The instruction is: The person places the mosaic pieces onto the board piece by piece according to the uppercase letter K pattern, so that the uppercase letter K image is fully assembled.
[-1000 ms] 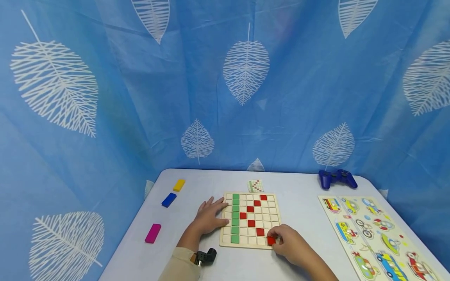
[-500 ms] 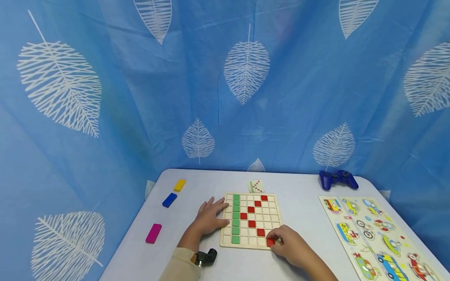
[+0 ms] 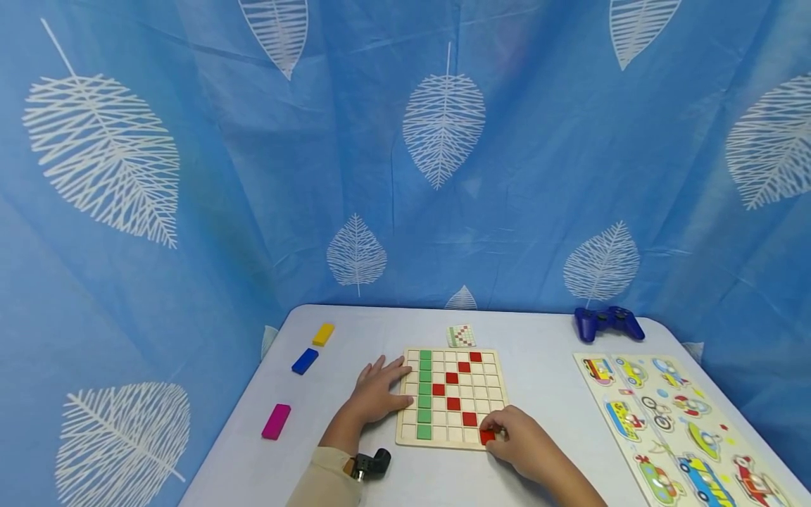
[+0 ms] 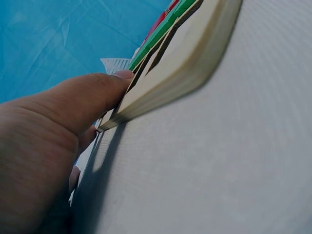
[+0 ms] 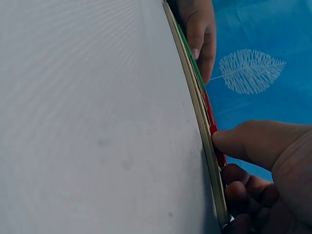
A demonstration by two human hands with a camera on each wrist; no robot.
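A wooden grid board (image 3: 443, 445) lies on the table, with a column of green square tiles (image 3: 424, 389) near its left side and red tiles (image 3: 452, 378) in a bent diagonal pattern. My left hand (image 3: 375, 394) rests on the board's left edge, fingers spread; the left wrist view shows the thumb (image 4: 97, 92) on the rim. At the front right corner my right hand (image 3: 522, 440) pinches a red tile (image 3: 486, 436) between thumb and fingers, low over the last cell. In the right wrist view the thumb (image 5: 234, 141) presses against the red tile.
A small pattern card (image 3: 461, 335) lies behind the board. To the left are yellow (image 3: 323, 334), blue (image 3: 305, 360) and magenta blocks (image 3: 276, 421). At right sit a blue game controller (image 3: 608, 324) and a vehicle picture puzzle (image 3: 665, 408). A blue curtain (image 3: 532, 176) hangs behind.
The red tile in my right hand has shifted slightly left into the corner of the grid. My left hand stays on the board's edge.
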